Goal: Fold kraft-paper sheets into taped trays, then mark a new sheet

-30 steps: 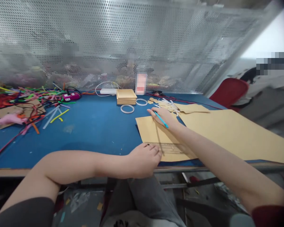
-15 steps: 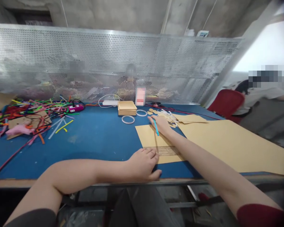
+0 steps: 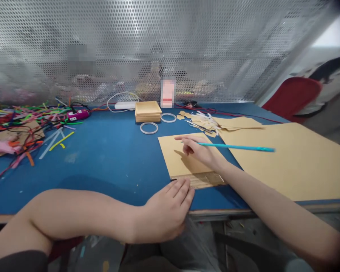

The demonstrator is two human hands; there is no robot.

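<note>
A square of tan paper (image 3: 166, 151) lies on the blue tabletop, with a brownish, see-through strip (image 3: 200, 180) like a ruler across its near end. My left hand (image 3: 170, 207) rests its fingers flat on the strip's left end, at the table's front edge. Over the paper, my right hand (image 3: 200, 151) is closed on a blue pencil (image 3: 235, 147). The pencil lies nearly level across the hand, its long end pointing right and its thin tip to the left.
Behind the paper are two pale rings (image 3: 149, 128), a stack of tan squares (image 3: 147, 109) and paper scraps with scissors (image 3: 200, 126). A large tan sheet (image 3: 294, 162) covers the right side. Colourful strips (image 3: 42, 117) clutter the left. A perforated metal screen (image 3: 124, 49) closes the back.
My right hand has come back towards me from the paper's far edge, and the pencil has swung to point right. My left hand stays at the strip. The view has tilted down.
</note>
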